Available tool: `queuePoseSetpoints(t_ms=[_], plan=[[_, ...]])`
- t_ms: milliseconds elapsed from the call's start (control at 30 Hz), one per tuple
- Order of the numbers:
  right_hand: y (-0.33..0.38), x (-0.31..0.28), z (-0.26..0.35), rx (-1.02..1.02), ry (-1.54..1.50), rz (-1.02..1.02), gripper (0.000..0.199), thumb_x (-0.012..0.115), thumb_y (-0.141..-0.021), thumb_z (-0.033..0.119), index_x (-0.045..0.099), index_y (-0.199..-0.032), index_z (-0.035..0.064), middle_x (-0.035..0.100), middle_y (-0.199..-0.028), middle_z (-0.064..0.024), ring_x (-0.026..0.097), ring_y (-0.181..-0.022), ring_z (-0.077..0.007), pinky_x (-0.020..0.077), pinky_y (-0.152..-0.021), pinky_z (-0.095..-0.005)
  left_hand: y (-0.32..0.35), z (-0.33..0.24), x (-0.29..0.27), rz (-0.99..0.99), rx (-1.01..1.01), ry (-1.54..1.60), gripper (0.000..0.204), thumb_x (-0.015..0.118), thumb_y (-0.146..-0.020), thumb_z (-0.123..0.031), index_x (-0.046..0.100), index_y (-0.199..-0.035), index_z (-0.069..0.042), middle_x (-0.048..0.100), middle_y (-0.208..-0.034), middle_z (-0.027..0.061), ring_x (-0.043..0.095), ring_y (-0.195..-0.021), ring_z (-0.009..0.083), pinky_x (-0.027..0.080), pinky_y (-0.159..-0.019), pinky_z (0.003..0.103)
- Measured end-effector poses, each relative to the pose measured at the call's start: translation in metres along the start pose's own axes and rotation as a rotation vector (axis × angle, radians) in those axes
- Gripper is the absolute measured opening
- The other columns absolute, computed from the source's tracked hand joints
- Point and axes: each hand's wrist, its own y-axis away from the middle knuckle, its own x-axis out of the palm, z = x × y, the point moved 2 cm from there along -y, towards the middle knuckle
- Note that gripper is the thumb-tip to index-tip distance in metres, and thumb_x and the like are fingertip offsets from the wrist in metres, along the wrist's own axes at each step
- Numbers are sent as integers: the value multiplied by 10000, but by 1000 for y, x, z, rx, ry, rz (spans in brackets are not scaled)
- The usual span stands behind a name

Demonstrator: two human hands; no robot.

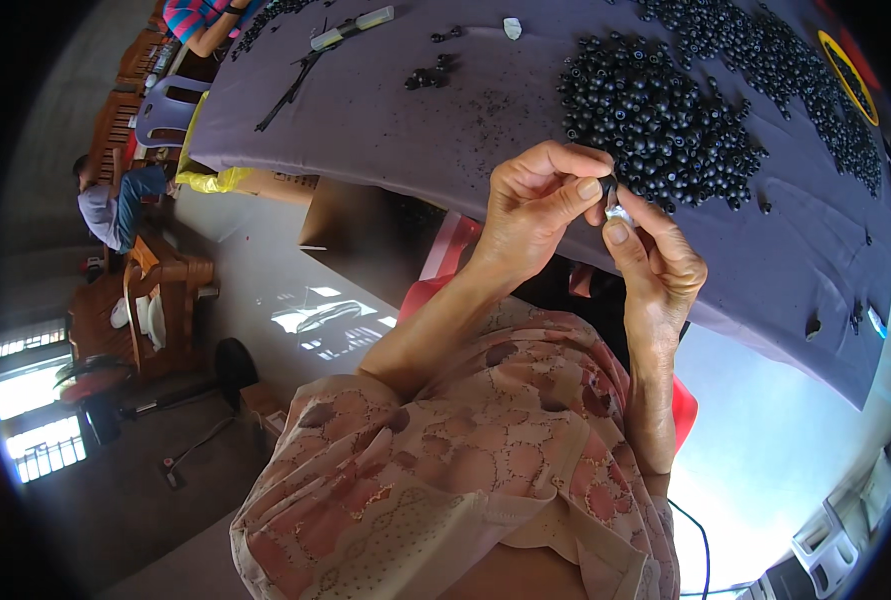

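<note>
My left hand (536, 215) is closed, pinching a small black rounded piece (608, 184) between thumb and fingertips. Close against it, my right hand (658, 255) grips a small blade-like tool (617, 212) with a whitish, shiny part between thumb and forefinger; its exact kind is too small to make out. The tool's tip meets or nearly meets the piece. Both hands are held over the table's near edge. Just beyond them lies a large heap of shiny black rounded pieces (656, 120) on the purple tablecloth (386, 130).
Another spread of black pieces (766, 60) reaches the far right, near a yellow-rimmed container (848, 78). A clear tube with dark sticks (351, 30) and a white scrap (512, 28) lie further back. Under the table is a cardboard box (366, 235). Another person (116, 205) sits at left.
</note>
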Motion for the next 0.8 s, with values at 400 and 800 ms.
queuePoseSetpoints(t_ms=[400, 800], plan=[[-4, -2, -4, 174, -67, -59, 219, 544, -804, 38, 583, -1019, 18, 572, -781, -14, 417, -583, -30, 321, -506, -166, -3, 12, -1, -19, -52, 146, 156, 532, -811, -41, 577, -959, -20, 580, -923, 111, 528, -694, 128, 444, -654, 256], [-31, 6, 0, 307, -67, -3, 241, 579, -798, 111, 539, -1007, -3, 528, -705, 12, 427, -556, -31, 263, -449, -154, -3, 15, -2, -79, -166, 268, 123, 536, -802, -16, 590, -911, 2, 600, -782, 88, 561, -665, 131, 475, -630, 260]])
